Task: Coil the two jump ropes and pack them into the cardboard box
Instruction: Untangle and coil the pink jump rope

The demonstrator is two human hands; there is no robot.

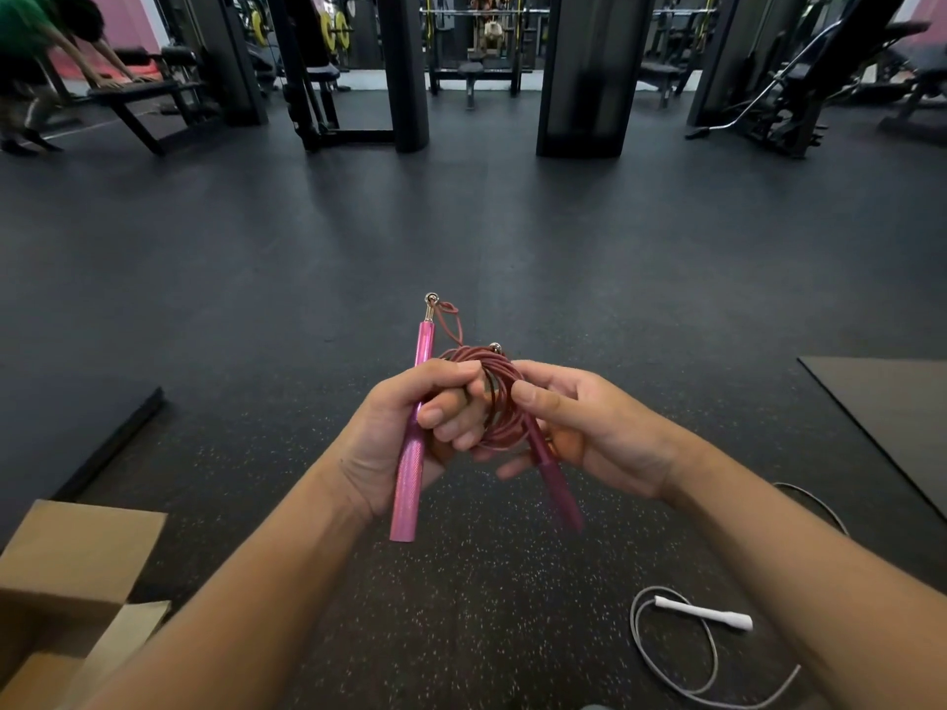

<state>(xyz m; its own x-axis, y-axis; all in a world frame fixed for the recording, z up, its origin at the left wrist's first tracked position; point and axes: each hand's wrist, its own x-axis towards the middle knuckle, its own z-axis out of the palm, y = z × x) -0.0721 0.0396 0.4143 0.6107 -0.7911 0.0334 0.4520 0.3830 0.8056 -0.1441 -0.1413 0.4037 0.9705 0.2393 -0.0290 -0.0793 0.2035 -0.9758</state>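
Head view: at 7 o'clock the open cardboard box (77,561) is seen on the floor; at 5 o'clock the white jump rope (702,614) lies loose. At centre, one pink handle (412,453) is gripped by the curled left hand (405,433); the coiled red jump rope (499,397) is pinched by the right hand (579,433), beside the second handle (556,479). At 12 o'clock, gym racks (476,53) are visible.
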